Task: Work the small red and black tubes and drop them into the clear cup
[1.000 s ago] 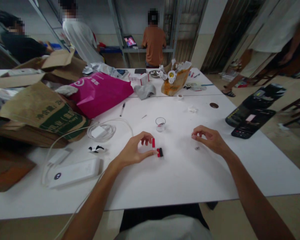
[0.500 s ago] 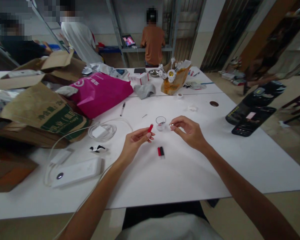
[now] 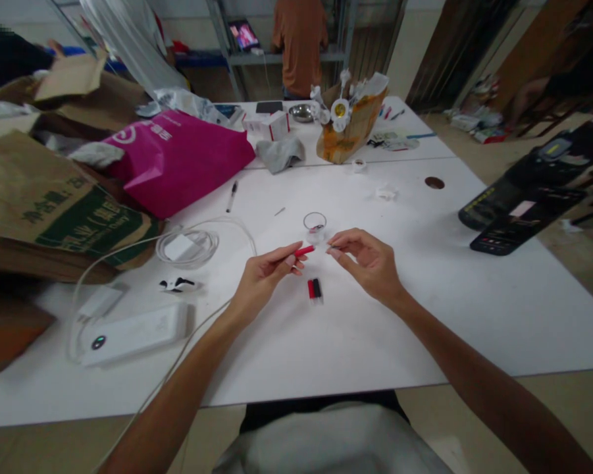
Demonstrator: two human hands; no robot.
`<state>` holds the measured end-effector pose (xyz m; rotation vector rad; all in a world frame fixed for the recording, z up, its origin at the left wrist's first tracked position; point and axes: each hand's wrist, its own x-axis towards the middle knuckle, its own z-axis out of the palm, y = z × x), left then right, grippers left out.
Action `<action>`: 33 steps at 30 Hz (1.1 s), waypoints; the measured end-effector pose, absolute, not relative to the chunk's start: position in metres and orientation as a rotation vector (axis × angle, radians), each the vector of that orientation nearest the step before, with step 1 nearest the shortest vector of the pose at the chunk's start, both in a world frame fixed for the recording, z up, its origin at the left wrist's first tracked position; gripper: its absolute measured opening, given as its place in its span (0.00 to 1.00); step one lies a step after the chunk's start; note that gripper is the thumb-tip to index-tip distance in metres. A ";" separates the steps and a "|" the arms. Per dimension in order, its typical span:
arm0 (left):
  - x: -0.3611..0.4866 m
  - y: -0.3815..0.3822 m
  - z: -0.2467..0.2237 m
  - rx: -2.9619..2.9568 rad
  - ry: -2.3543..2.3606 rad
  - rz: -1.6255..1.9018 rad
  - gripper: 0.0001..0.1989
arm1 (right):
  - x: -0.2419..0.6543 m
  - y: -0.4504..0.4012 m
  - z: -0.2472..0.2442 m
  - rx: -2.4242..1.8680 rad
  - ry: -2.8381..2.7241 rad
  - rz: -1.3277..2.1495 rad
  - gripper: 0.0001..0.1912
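Note:
My left hand (image 3: 261, 275) pinches a slim red tube (image 3: 305, 251), its free end pointing right toward my other hand. Across a small gap, my right hand (image 3: 370, 266) holds a tiny dark, metallic-looking piece (image 3: 332, 247) between thumb and fingertips; its kind is too small to make out. Just beyond both hands stands a small clear container (image 3: 316, 235) with a thin ring-shaped rim and small bits inside. A red piece (image 3: 311, 289) and a black piece (image 3: 317, 288), each with a clear end, lie side by side on the table below my hands.
To the left are a white power bank (image 3: 138, 332), a coiled cable (image 3: 205, 247), a pink bag (image 3: 182, 158) and a brown paper bag (image 3: 79, 197). A pen (image 3: 232, 197) lies farther back. A phone (image 3: 526, 220) leans against a dark bottle (image 3: 533, 171) at right. People are behind.
The red tube has swung from upright to nearly level, pointing at my right hand. Both hands have come slightly closer together. The camera view has tilted down.

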<state>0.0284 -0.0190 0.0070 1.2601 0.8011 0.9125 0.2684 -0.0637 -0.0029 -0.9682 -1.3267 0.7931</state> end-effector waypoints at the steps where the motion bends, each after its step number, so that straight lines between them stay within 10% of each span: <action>1: 0.029 -0.020 0.006 1.257 0.801 0.907 0.23 | 0.268 -0.063 -0.004 -0.975 -1.324 0.796 0.12; 33: 0.028 -0.023 0.011 1.388 0.757 0.803 0.21 | 0.269 -0.066 -0.015 -0.985 -1.431 0.793 0.07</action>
